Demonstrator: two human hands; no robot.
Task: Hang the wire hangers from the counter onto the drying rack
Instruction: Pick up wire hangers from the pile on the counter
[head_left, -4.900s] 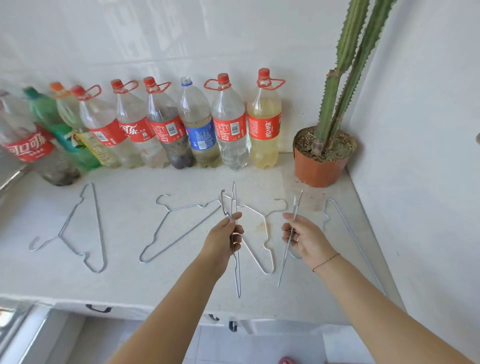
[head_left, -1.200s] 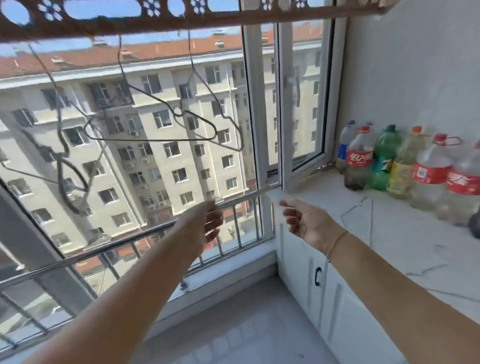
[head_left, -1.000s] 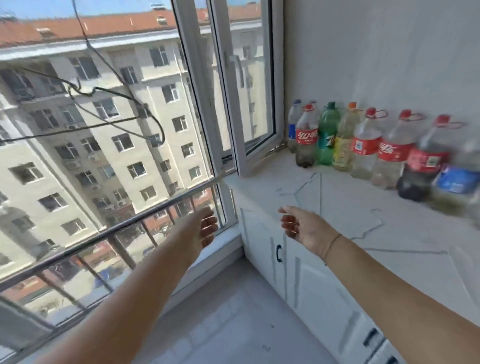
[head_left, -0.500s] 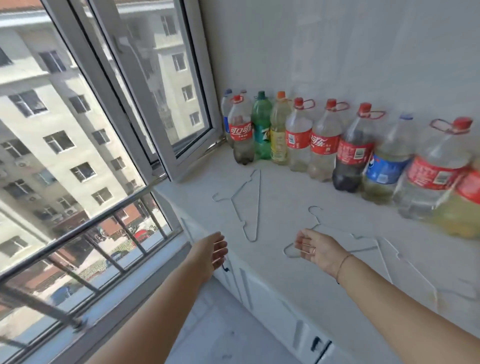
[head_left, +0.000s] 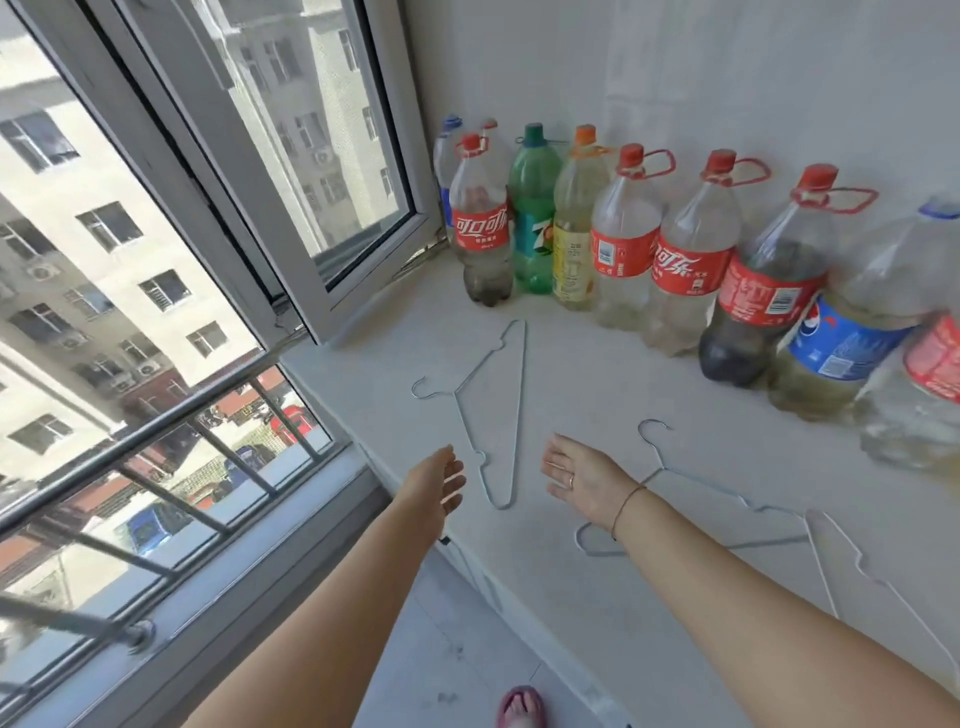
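Note:
Three wire hangers lie flat on the white counter (head_left: 597, 395). The leftmost hanger (head_left: 514, 415) lies between my two hands, its hook pointing left. A second hanger (head_left: 691, 480) lies to the right, partly under my right forearm, and a white hanger (head_left: 852, 556) lies at the far right. My left hand (head_left: 441, 486) hovers over the counter's front edge with fingers straight and holds nothing. My right hand (head_left: 576, 475) hovers above the counter, fingers extended and empty. The drying rack is out of view.
A row of several large plastic bottles (head_left: 675, 249) stands along the back wall. An open window sash (head_left: 332, 208) juts over the counter's left end. A metal railing (head_left: 156, 441) runs along the window at left. A foot in a pink sandal (head_left: 522, 706) stands on the floor.
Both hands held hangers at the counter, then reached empty toward the rack where hangers hung. The view has swung back down and right to the counter; both empty hands now flank the leftmost hanger.

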